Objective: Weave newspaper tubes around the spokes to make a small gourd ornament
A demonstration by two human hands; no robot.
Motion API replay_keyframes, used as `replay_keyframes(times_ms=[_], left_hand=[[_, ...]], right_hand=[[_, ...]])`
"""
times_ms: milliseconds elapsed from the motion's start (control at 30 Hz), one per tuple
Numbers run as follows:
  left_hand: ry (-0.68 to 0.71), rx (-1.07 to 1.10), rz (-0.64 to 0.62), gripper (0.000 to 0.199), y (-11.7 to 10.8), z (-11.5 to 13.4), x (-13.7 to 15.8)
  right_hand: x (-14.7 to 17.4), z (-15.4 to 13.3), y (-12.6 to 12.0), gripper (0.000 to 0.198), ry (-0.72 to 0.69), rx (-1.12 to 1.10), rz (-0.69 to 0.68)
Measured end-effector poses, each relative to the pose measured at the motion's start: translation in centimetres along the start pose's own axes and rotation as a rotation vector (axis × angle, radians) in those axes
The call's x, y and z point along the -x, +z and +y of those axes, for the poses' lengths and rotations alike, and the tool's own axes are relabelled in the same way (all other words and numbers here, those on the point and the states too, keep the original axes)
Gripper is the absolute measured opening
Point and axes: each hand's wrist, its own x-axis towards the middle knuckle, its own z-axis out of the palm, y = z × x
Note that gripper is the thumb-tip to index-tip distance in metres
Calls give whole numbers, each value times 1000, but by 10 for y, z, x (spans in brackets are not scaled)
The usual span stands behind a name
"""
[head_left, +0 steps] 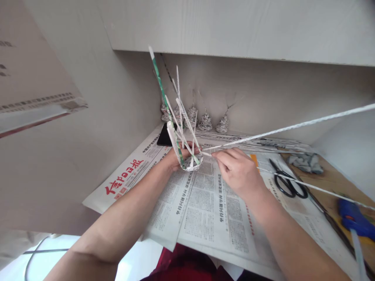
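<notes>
A small round woven piece of rolled paper (191,168) is held up over the newspaper, with several rolled-paper sticks, one of them green (159,80), standing up from its rim. My left hand (175,158) grips it from the far left side, its fingers partly hidden behind the sticks. Close to its right edge, my right hand (236,168) pinches a white rolled-paper strand (207,153) between thumb and forefinger. A long white strand (281,126) stretches from the woven piece to the right edge of the view. Another thin strand (316,188) runs rightward from behind my right hand.
Newspaper sheets (202,207) cover the table. Right of my hand lie black-handled scissors (288,183), a crumpled grey cloth (306,162) and a blue glue gun (356,218). Several small woven cones (205,122) and a row of paper sticks (254,142) line the back, near a black phone-like slab (165,136).
</notes>
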Motion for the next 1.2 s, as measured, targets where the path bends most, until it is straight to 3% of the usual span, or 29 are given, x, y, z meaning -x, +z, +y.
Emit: replay_keyframes(times_ms=[300, 700, 1200], left_hand=[[-2, -13, 32, 34, 4, 1, 4], [31, -53, 84, 28, 6, 7, 4], [89, -125, 88, 33, 6, 1, 5]], right_hand=[[3, 1, 5, 25, -18, 57, 3], [1, 5, 6, 17, 202, -104, -14], [0, 1, 11, 13, 294, -87, 18]])
